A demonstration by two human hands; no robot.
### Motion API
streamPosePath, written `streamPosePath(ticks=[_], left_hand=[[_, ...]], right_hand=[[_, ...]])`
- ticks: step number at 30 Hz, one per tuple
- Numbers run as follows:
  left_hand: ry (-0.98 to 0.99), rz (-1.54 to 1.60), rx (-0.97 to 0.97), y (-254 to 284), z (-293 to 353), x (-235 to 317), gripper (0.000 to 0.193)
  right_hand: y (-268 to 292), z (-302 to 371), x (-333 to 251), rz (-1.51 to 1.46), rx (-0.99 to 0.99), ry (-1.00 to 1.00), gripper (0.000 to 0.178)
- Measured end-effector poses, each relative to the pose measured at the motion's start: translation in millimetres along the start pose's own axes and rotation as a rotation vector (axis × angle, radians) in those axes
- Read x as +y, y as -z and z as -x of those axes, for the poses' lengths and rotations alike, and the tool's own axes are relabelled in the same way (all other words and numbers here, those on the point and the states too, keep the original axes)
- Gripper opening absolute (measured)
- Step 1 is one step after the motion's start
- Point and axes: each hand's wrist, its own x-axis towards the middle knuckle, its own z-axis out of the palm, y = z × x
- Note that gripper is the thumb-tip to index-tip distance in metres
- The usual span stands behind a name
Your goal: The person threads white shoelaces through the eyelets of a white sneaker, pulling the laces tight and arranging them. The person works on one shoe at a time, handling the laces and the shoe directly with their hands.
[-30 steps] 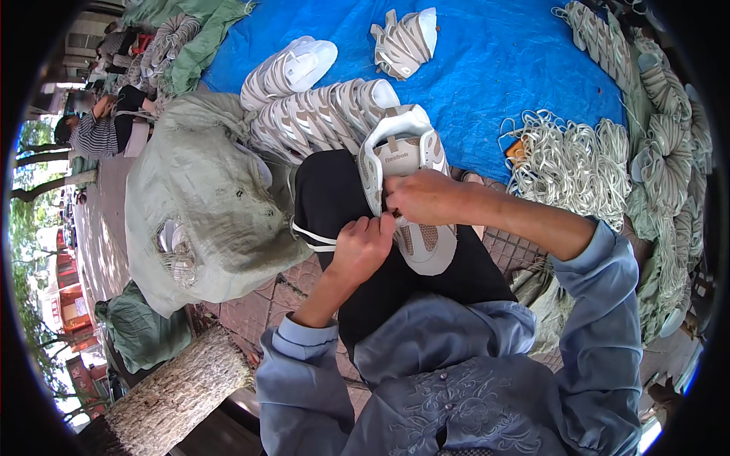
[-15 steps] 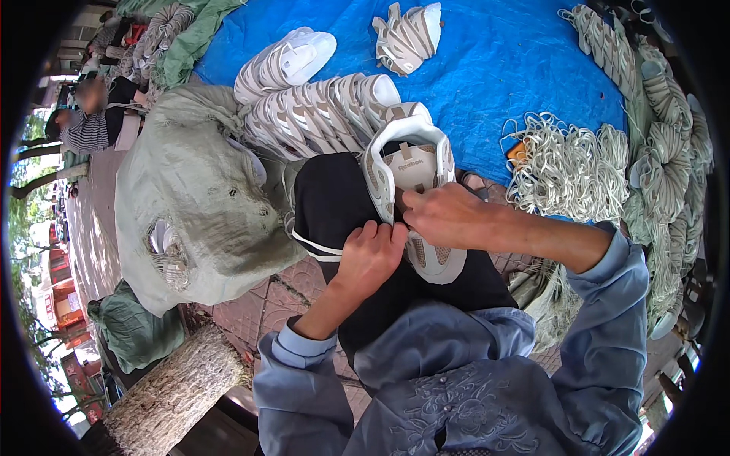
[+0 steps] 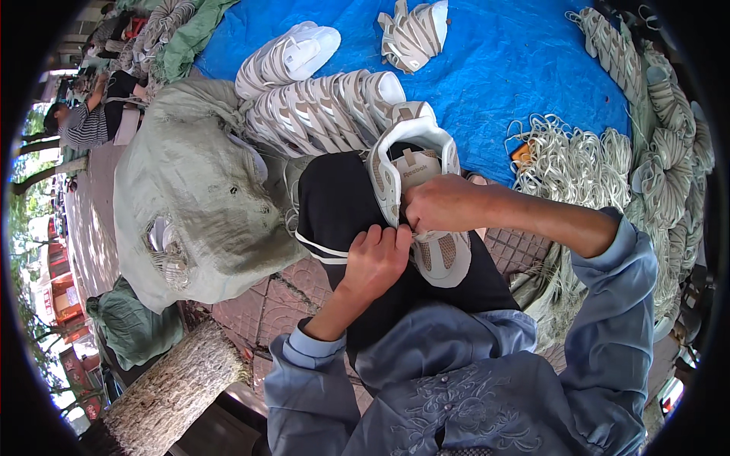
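A beige and white sneaker [image 3: 447,258] lies across my dark-trousered thighs, its toe toward me and its padded collar away. My left hand [image 3: 378,261] is closed, its fingertips gripping the sneaker's left lacing edge. Closed as well, my right hand [image 3: 437,204] reaches into the throat from the right, beside the left fingertips. What its fingers pinch is hidden. A white shoelace [image 3: 321,249] runs over my left thigh toward my left hand; its end there cannot be seen.
Nested sneakers [image 3: 319,114] lie in a row beyond my knees on a blue tarp [image 3: 502,53]. Right of them sits a heap of white laces [image 3: 574,167]. A bulging woven sack [image 3: 198,205] stands at my left, near a stone block [image 3: 179,387]. People sit at far left.
My right hand has turned over, knuckles up, and pushed slightly deeper into the sneaker's throat. My left hand keeps its grip at the edge. The whole view has shifted slightly.
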Motion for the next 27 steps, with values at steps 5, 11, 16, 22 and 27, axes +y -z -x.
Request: streamPosePath(ticks=[5,11,16,22,27], left_hand=[[-0.029,0.002,0.023,1,2,-3,0.020],[0.008,0.014,0.012,-1,0,2,0.022],[0.103,0.180,0.050,2,-7,6,0.016],[0.502,0.623,-0.056,0,-21,19,0.011],[0.393,0.742,0.144,16,-17,24,0.009]], right_hand=[[9,-14,-3,0.134,-0.154,0.027,0.015],[-3,-8,-5,0.257,0.006,0.084,0.015],[8,2,-5,0.277,0.198,0.167,0.013],[12,20,-7,0.073,0.348,0.157,0.016],[-14,53,15,-1.146,0.370,-0.303,0.022]])
